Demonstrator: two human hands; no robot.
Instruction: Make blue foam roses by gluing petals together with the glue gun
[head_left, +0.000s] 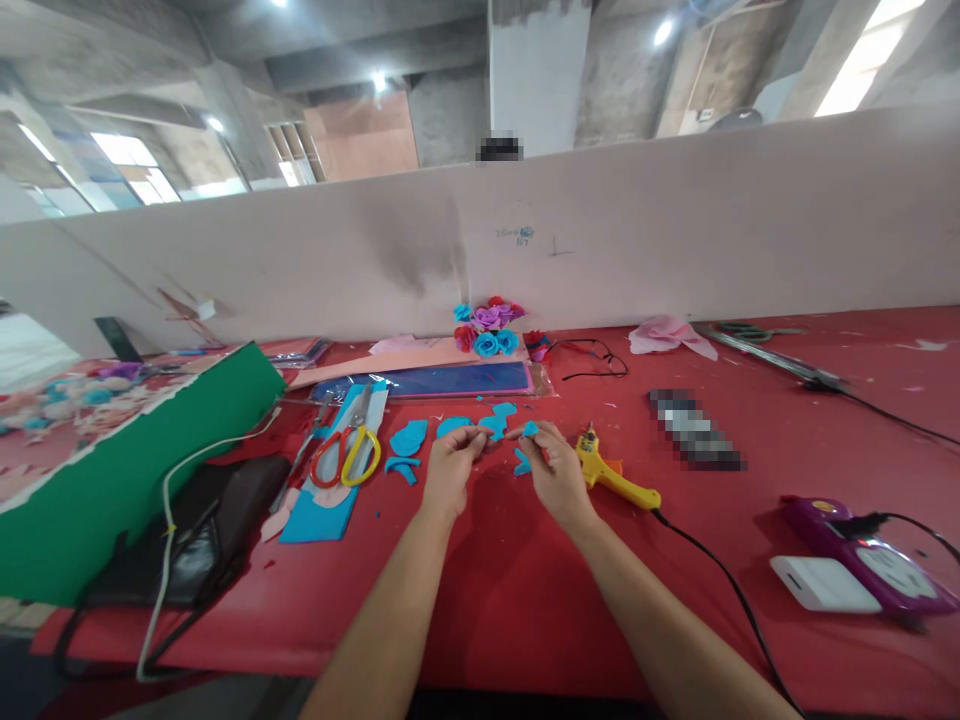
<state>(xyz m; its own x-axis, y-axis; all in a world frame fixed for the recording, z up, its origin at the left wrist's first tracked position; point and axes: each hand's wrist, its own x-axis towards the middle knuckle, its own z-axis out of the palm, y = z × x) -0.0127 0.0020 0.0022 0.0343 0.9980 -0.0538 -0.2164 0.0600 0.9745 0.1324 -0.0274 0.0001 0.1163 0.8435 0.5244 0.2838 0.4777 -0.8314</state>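
Observation:
My left hand (pixel 453 468) is closed, its thumb and fingertips pinched together beside blue cut pieces (pixel 493 424); whatever it may hold is too small to make out. Between the fingers of my right hand (pixel 556 468) is a small blue petal-like piece (pixel 529 429). The two hands face each other, a short gap between them. Below the right fingers lies another blue scrap (pixel 522 463). More blue cut pieces (pixel 409 438) rest left of my left hand. A yellow hot glue gun (pixel 615 482) lies just right of my right hand.
Scissors (pixel 361 455) with red and yellow handles lie on blue sheets (pixel 322 515). Finished paper flowers (pixel 491 325) stand at the back. A dark bag (pixel 247 480) and green board (pixel 225 395) are left; a purple power strip (pixel 832 525) with a white adapter (pixel 821 583) sits right.

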